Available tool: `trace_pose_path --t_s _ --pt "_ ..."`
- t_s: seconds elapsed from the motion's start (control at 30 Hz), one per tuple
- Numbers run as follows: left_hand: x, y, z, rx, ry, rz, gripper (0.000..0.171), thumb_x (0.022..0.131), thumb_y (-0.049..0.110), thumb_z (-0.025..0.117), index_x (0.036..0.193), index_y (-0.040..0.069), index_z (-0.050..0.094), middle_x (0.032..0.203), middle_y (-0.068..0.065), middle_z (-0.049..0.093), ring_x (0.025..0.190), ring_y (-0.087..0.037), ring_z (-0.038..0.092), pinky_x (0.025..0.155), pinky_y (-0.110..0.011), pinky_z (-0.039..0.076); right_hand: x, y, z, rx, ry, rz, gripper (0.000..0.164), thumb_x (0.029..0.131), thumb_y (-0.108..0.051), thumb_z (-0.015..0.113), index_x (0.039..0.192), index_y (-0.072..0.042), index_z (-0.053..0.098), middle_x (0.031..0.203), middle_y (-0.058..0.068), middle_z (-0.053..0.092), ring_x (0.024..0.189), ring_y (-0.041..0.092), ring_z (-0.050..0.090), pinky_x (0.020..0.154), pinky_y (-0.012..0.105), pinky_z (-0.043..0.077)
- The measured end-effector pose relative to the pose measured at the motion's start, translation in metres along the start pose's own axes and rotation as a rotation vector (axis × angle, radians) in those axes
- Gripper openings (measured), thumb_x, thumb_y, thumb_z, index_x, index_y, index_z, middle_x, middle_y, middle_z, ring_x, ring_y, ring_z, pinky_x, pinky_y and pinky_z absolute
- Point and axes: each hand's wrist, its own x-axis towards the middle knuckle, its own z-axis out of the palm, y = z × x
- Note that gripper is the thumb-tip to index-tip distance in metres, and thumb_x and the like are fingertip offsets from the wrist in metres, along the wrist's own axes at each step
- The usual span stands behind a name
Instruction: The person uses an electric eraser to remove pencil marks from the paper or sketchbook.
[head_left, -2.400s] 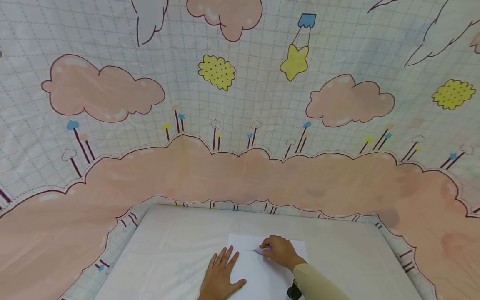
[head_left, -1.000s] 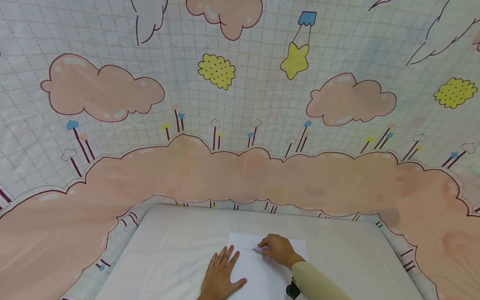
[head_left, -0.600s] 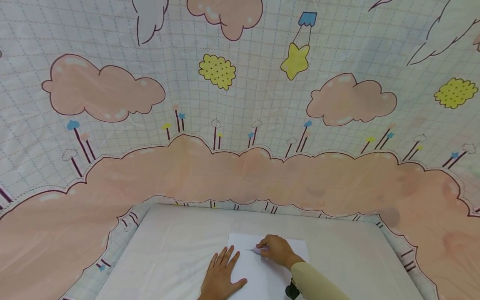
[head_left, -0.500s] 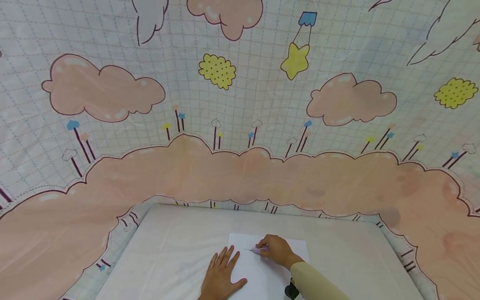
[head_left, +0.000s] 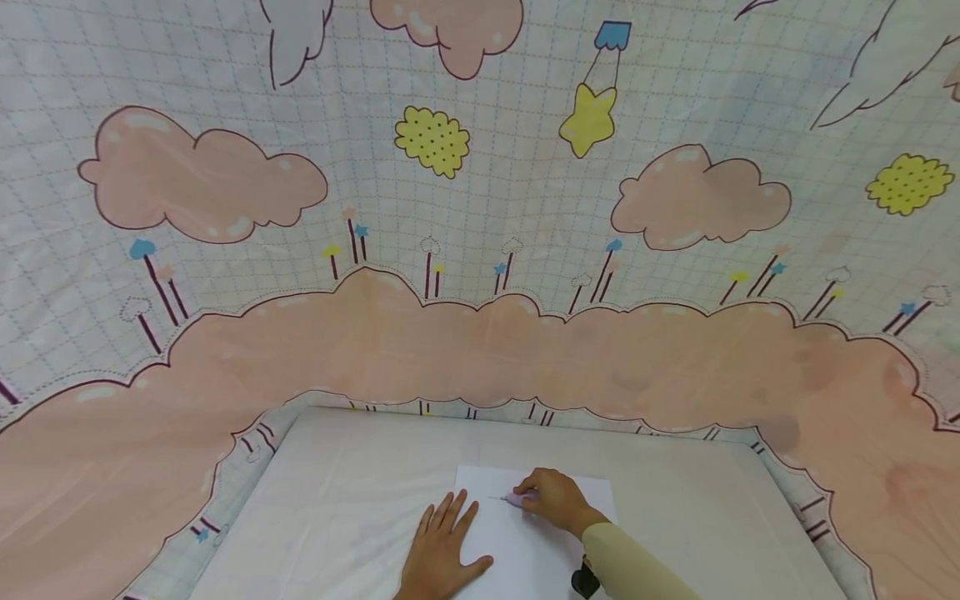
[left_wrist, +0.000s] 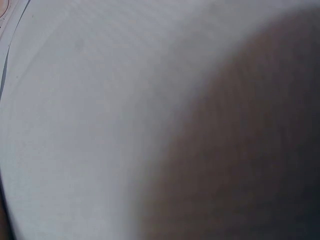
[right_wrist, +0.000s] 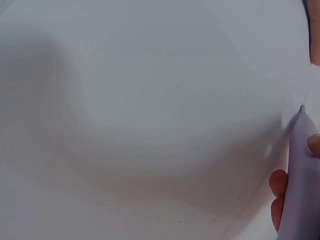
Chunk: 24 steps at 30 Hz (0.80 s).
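Observation:
A white sheet of paper (head_left: 517, 542) lies on the white-covered table. My left hand (head_left: 438, 550) rests flat with fingers spread, across the paper's left edge. My right hand (head_left: 558, 500) grips a thick lilac pen-shaped tool (head_left: 516, 500), thumb and fingers around its body. In the right wrist view, the lilac tool (right_wrist: 302, 170) has a narrow metallic tip right at the paper, at the end of a thin faint line (right_wrist: 306, 95). Small dark specks dot the sheet there. The left wrist view is mostly a dark blur over white cloth.
The white table (head_left: 360, 467) extends to both sides and behind the paper. Beyond its far edge stands a backdrop (head_left: 480, 350) printed with clouds and stars. A black wrist camera (head_left: 585, 579) sits beneath the right sleeve (head_left: 630, 558).
The tool's tip has shifted slightly left along the thin line, my right hand with it. The visible stretch of line left of the tip is shorter. My left hand has stayed put.

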Motion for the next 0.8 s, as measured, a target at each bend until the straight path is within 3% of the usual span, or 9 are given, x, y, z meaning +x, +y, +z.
trace_pose_path --t_s 0.53,0.8 --pt "0.0004 -0.0016 0.0036 0.007 -0.004 0.004 0.088 0.084 0.083 0.037 0.149 0.024 0.045 0.159 -0.002 0.035 0.146 -0.026 0.032 0.116 -0.052 0.026 0.0034 -0.0019 0.0052 0.019 0.006 -0.014 0.015 0.082 -0.019 0.077 0.097 -0.017 0.08 0.091 -0.008 0.07 0.087 0.012 0.065 0.081 0.036 0.056" --pt "-0.0004 -0.0025 0.0074 0.025 0.057 0.016 0.087 0.083 0.084 0.037 0.146 0.025 0.048 0.156 -0.001 0.04 0.144 -0.026 0.036 0.113 -0.052 0.031 0.0066 -0.0079 0.0073 0.011 0.014 -0.032 0.013 0.082 -0.018 0.077 0.095 -0.016 0.08 0.09 -0.007 0.071 0.086 0.012 0.066 0.081 0.036 0.057"
